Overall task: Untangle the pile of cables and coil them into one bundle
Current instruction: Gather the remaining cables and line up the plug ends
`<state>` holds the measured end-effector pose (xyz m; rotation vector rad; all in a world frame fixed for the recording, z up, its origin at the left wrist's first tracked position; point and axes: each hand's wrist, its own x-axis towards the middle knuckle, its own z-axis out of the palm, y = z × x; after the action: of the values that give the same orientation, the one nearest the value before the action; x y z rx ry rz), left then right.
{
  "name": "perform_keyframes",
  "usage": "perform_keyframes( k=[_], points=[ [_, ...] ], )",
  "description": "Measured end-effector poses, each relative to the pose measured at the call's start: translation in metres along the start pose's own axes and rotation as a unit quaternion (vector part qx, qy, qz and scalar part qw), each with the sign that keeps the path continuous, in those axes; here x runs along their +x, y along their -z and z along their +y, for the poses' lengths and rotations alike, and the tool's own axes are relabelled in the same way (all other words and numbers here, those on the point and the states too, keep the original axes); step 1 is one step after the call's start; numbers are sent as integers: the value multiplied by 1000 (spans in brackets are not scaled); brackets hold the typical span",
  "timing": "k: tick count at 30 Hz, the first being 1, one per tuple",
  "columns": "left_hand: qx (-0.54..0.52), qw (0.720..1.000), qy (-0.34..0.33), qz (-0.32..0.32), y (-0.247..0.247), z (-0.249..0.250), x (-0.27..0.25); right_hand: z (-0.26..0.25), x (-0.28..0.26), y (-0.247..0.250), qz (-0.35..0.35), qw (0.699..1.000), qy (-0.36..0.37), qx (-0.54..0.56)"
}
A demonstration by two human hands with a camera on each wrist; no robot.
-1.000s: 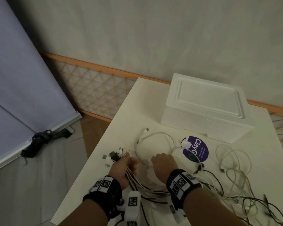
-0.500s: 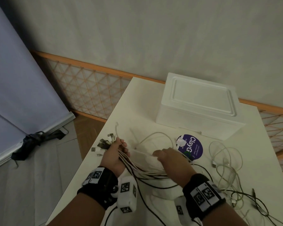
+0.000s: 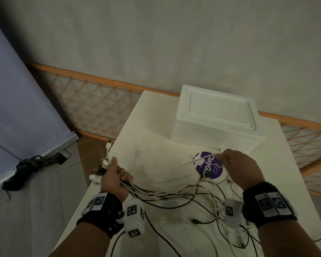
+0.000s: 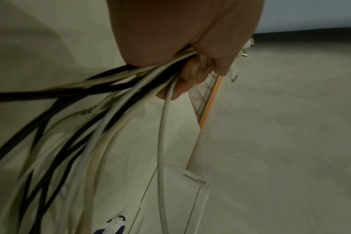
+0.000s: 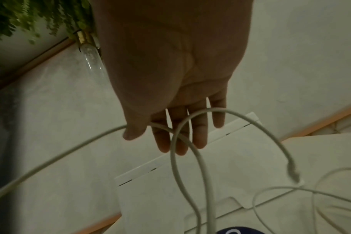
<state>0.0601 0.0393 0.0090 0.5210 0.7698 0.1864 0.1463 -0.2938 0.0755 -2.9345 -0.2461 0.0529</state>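
- Two hands work above a smooth white table [image 3: 148, 115]: the left hand [image 3: 113, 179] grips a bundle of cables [image 3: 156, 193], thin round black and white cords whose plugs [image 3: 102, 166] fan leftward past the table edge, the cords running rightward. The right hand [image 3: 241, 168] pinches a white cable [image 3: 200, 160] beside a blocky foam box [image 3: 217, 117].
- Left wrist: fingers [image 4: 190, 74] curl tight round the glossy cords, which trail down-left.
- Right wrist: thumb [image 5: 133, 129] pins the looping white cable against nearly straight fingers [image 5: 198, 133].
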Motion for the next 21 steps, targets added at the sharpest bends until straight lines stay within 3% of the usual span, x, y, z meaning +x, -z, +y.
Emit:
perform_keyframes(
  k=[2,4,7,10,15,21],
  points=[
    [7,1000,-7,5,1,0,2,0,-1,-1,-35,999,-26,23],
    [21,1000,-8,1,-1,0,2,0,0,-1,-27,998,-26,56],
    [73,996,-8,-54,-14,-4,-10,-14,-1,9,-29,991,-29,124],
    [212,969,-12,-127,-38,-19,-29,-49,-10,12,-69,986,57,138],
    [378,901,30,-211,-74,-42,-54,-97,-13,-6,-54,986,150,47],
    [384,893,62,-228,-78,-48,-55,-91,-12,2,-46,970,188,-146]
  ],
)
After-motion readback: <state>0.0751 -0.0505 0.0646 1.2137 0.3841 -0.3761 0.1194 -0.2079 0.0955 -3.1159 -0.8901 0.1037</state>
